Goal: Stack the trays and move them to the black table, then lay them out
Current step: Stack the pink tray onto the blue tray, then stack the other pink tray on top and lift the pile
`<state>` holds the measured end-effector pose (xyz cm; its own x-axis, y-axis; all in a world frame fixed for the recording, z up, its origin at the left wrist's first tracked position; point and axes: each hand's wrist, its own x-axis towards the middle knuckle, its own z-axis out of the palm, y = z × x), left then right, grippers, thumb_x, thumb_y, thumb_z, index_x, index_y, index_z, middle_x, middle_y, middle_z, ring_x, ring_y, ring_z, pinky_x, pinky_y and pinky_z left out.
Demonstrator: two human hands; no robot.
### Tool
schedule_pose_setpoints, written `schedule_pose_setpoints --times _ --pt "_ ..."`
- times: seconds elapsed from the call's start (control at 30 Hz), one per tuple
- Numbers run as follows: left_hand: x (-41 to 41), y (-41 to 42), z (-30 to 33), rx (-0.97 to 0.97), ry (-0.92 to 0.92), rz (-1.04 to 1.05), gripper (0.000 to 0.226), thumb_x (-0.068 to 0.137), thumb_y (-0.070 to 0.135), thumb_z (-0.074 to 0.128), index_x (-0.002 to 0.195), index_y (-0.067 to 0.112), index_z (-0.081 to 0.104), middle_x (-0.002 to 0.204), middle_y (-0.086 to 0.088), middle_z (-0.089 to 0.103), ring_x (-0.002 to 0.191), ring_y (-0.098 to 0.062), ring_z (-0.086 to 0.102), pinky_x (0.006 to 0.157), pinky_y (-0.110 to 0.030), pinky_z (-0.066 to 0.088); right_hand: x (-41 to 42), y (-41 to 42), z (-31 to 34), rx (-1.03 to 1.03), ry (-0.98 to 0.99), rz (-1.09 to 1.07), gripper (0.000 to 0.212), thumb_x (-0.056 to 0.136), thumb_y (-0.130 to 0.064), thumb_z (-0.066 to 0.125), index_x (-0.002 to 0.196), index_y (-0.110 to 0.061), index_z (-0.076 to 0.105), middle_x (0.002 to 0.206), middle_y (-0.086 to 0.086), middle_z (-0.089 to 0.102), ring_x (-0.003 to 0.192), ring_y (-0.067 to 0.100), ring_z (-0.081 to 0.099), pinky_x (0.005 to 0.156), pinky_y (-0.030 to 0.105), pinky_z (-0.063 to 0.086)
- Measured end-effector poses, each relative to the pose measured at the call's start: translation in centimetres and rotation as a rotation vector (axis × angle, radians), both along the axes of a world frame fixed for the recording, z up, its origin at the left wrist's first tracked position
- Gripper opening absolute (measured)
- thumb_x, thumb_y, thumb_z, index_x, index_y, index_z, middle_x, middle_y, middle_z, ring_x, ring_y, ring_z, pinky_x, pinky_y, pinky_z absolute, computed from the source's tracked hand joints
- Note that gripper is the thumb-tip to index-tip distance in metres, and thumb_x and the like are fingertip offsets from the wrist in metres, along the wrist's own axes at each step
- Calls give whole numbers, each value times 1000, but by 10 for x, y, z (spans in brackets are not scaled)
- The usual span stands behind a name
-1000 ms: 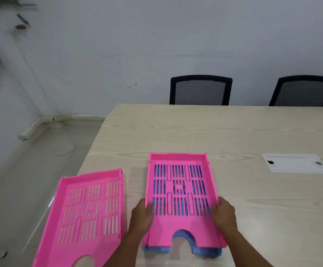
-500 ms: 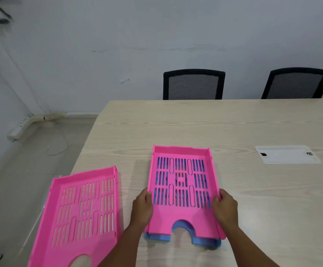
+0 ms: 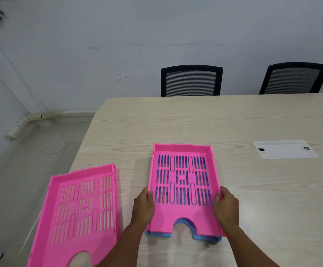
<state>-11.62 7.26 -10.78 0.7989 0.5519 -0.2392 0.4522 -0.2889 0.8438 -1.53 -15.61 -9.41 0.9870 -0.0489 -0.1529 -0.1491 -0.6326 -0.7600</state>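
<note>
A pink slotted tray (image 3: 183, 214) sits nested on a blue tray (image 3: 205, 237) on the light wooden table (image 3: 195, 122); only the blue tray's near edge and slivers through the slots show. My left hand (image 3: 144, 208) grips the pink tray's left wall and my right hand (image 3: 226, 207) grips its right wall. A second pink tray (image 3: 83, 212) lies alone to the left, tilted, overhanging the table's left edge.
A white cable-port plate (image 3: 283, 149) is set into the table at the right. Two black mesh chairs (image 3: 191, 80) (image 3: 293, 79) stand behind the far edge, against the wall. Floor and a wall conduit (image 3: 22, 124) lie to the left.
The view has shifted slightly; both hands stay on the stacked trays' sides, and the pink tray sits about where it was on the blue one.
</note>
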Motion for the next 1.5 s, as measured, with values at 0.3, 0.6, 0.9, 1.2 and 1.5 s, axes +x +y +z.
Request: schedule_pose_setpoints --times 0.3,0.6,0.9,1.2,1.5 --pt "-2 7 -1 27 3 -42 30 105 22 38 124 13 59 87 4 70 75 -9 65 60 -19 46 2 6 7 -20 23 3 16 93 1 44 90 -6 58 82 10 66 69 22 64 65 37 57" --pt "-11 38 17 77 -84 94 34 101 20 49 133 12 56 130 -7 67 120 -20 61 100 -29 47 4 48 25 -23 -203 188 39 93 -2 52 132 -3 56 128 18 63 119 35 60 104 49 49" --pt "-79 113 21 215 -123 349 21 97 19 55 115 20 66 103 0 74 92 -15 68 82 -29 54 -37 166 25 70 -229 508 36 94 -2 57 128 5 62 129 22 65 120 33 61 109 43 44" --pt "-172 178 10 421 64 560 36 87 7 63 123 8 60 130 -13 58 122 -29 53 102 -43 46 -109 255 2 -12 75 779 54 96 -23 59 144 -2 45 145 14 53 133 28 51 113 34 38" --pt "-215 197 -17 97 319 638 57 91 9 60 144 0 39 142 -22 51 127 -40 52 103 -46 45 -138 259 -32 -129 311 786 24 93 -6 57 117 -5 55 113 13 69 93 27 68 83 38 59"
